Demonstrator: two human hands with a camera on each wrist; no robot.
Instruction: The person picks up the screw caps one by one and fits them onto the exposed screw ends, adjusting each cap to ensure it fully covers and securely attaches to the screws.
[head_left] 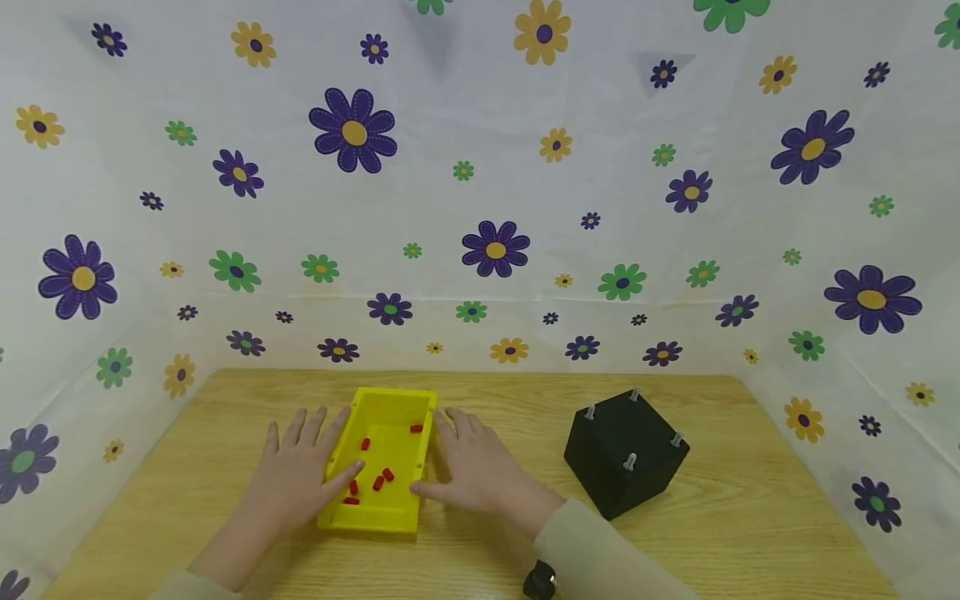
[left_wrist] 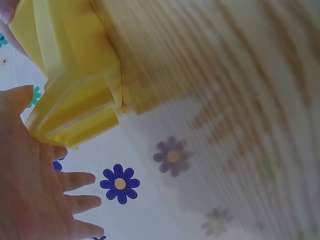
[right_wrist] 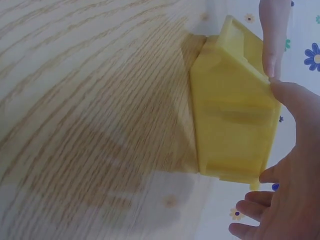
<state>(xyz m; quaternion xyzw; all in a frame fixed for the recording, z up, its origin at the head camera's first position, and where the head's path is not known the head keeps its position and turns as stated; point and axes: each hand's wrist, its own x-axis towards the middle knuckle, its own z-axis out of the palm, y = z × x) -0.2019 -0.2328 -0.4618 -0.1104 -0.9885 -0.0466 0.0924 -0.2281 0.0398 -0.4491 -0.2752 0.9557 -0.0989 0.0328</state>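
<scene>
The yellow tray (head_left: 352,521) is flanked by both hands, its long axis running away from the person; left hand (head_left: 300,467) and right hand (head_left: 472,471) are laid flat, fingers straight, thumbs touching it.

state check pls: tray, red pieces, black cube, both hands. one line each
yellow tray: open-topped, flat on the table, a hand at each long side
red pieces: loose, scattered inside the tray
black cube: on the table right of the tray, untouched, grey pegs sticking out of it
left hand: fingers straight, thumb over the tray rim
right hand: fingers straight, against the tray's right wall
</scene>
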